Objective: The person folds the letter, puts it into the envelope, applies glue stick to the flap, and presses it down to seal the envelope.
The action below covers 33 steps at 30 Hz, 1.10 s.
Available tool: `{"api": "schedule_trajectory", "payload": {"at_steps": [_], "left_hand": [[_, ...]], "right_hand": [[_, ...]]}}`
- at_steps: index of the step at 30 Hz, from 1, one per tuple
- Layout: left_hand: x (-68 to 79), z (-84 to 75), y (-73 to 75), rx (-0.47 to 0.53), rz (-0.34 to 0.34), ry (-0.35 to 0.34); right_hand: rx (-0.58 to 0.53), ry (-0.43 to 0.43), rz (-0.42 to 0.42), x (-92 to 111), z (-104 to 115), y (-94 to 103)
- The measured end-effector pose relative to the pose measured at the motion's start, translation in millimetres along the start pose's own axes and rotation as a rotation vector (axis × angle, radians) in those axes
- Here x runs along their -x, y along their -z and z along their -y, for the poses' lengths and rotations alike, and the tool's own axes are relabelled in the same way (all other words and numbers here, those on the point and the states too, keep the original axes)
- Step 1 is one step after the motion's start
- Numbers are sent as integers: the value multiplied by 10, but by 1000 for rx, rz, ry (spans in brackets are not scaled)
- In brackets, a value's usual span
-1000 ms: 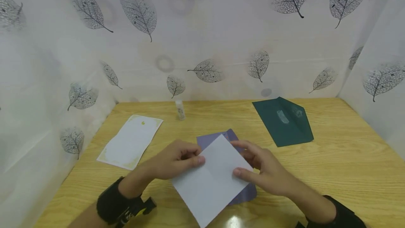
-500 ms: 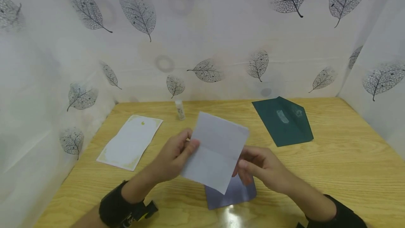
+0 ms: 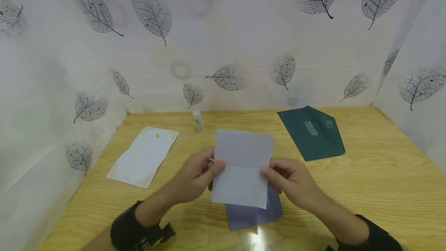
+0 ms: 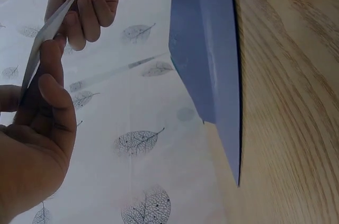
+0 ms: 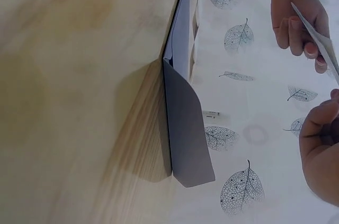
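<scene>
A white sheet of paper with a crease across its middle is held up over the table. My left hand pinches its left edge between thumb and fingers. At the right edge, my right hand pinches it the same way. Both wrist views show the paper nearly edge-on, well above the table. Below it lies a purple envelope, partly covered by the paper in the head view. From the right wrist, the envelope's flap stands raised off the wood.
A white sheet with a gold border lies at the left of the wooden table. Toward the back stands a small glue stick. A dark green envelope lies at the back right, before a leaf-patterned curtain.
The paper has been turned from a diamond slant to nearly upright and raised off the envelope. My right hand let go of it midway and now pinches its right edge again.
</scene>
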State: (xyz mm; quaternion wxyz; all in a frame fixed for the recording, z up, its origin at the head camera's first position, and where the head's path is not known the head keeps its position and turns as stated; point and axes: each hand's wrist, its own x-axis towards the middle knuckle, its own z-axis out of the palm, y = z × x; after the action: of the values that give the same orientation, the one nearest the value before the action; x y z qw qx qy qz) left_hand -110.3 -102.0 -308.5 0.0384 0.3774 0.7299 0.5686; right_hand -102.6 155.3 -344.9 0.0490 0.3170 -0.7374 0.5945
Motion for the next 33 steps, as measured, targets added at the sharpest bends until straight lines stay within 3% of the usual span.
{"api": "schedule_trajectory", "payload": {"at_steps": [4,10,16,19,21,25,27,29,33], "left_hand": [[-9,-60,13,-34,55,17],[17,154,-1,17,143,45],[27,207,38,-54,144,18],[25,254,85,-117,113,49],[15,299,107,-222,73,69],[4,462,137,-589,48,97],[6,541,147,-759,94,104],[10,600,155,-848,173,111],[16,663,163,-881,343,104]], "right_hand": [[4,-7,-53,-1,3,6],[41,-25,-125,0,-10,7],[79,-71,-207,-6,15,32],[80,-100,-270,-20,43,75],[73,-124,-310,-32,71,109],[48,-175,-387,-61,112,159],[-6,-187,-428,-73,125,170],[-81,-165,-435,-83,128,179],[-182,-86,-377,-91,118,201]]}}
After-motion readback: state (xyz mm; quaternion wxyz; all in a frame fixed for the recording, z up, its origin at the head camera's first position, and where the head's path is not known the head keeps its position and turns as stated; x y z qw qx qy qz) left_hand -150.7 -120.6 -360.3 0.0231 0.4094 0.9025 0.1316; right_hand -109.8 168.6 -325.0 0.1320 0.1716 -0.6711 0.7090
